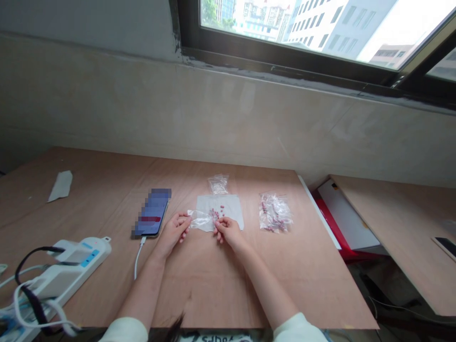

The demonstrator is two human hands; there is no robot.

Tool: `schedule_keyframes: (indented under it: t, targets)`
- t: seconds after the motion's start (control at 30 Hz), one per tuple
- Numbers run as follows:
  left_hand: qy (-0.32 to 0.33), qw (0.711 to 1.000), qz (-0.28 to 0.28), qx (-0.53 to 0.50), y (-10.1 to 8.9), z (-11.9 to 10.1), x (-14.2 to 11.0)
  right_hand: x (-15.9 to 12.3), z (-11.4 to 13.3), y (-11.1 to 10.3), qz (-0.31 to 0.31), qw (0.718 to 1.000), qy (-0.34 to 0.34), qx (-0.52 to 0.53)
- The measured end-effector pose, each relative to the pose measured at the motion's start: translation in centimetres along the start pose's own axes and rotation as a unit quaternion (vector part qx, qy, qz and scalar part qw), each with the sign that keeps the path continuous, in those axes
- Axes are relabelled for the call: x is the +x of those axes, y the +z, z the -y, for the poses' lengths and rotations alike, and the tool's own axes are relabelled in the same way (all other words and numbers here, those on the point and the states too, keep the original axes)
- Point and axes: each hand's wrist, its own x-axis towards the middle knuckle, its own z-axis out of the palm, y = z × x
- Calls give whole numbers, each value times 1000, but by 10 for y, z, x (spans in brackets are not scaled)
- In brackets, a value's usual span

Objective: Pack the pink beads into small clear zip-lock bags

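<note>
A small clear plastic bag (201, 220) is stretched between my two hands, over the lower part of a white sheet of paper (233, 202). My left hand (175, 230) pinches the bag's left end. At its right end, my right hand (227, 229) has thumb and finger closed on the plastic. Small pinkish-red pieces (214, 213) lie in or against the bag beside my right fingertips; which of the two I cannot tell. A few loose red pieces (222, 207) rest on the paper. Behind the paper sits a stack of clear small bags (218, 184).
A pile of clear bags with reddish pieces (275, 212) lies to the right. On the left are a phone (152, 212) with a white cable and a power strip (76, 266) with cords. A paper scrap (61, 185) lies far left. The table's right edge borders a gap.
</note>
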Motion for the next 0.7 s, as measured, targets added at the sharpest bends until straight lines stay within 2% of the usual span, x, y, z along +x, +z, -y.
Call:
schedule_keyframes:
  t: [0.33, 0.6, 0.7]
  targets:
    - [32, 999, 28, -25, 2, -5, -1, -1, 1, -1, -17, 999, 12, 26]
    - [64, 997, 28, -17, 4, -18, -6, -4, 9, -1, 0, 997, 22, 73]
    - [69, 996, 62, -1, 3, -20, -11, -9, 17, 0, -4, 995, 11, 95]
